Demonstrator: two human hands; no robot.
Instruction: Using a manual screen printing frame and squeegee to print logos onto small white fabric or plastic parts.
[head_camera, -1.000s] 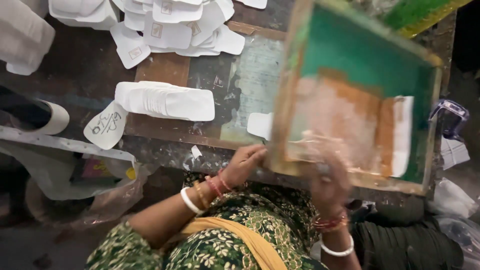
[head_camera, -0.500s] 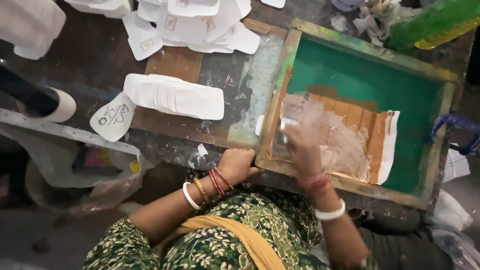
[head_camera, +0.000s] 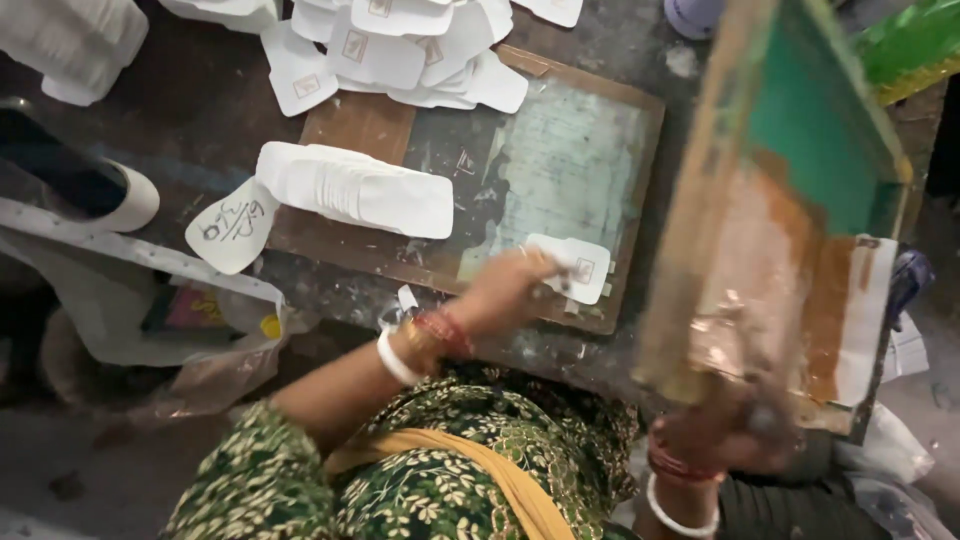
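The left hand (head_camera: 505, 290) reaches out over a flat wooden board (head_camera: 400, 130) on the table (head_camera: 190, 120). Its fingers are closed on the near-left edge of a small white card (head_camera: 578, 266) with a little printed mark on it. The card lies flat on the pale, worn patch of the board, close to the board's near edge. Red, gold and white bangles sit on that wrist.

The right hand (head_camera: 725, 430) is lower down on the right. It grips the near edge of a big wooden printing frame (head_camera: 790, 230) — the fingers are wrapped tight around it. The frame is tipped up, so its near edge is low and its far edge is high. Its screen is green at the far end and orange-brown and shiny at the near end, and it looks blurry. The frame is to the right of the card and does not touch it.

To the left on the board lies a neat stack of white cards (head_camera: 350, 188), fanned out a little. Just left of it is one white card with scribbles (head_camera: 232, 228). At the far side of the table there is a messy pile of printed cards (head_camera: 400, 45). On the far left sits a roll of tape (head_camera: 125, 200) — and near it, lower down, a crumpled plastic bag (head_camera: 215, 340).
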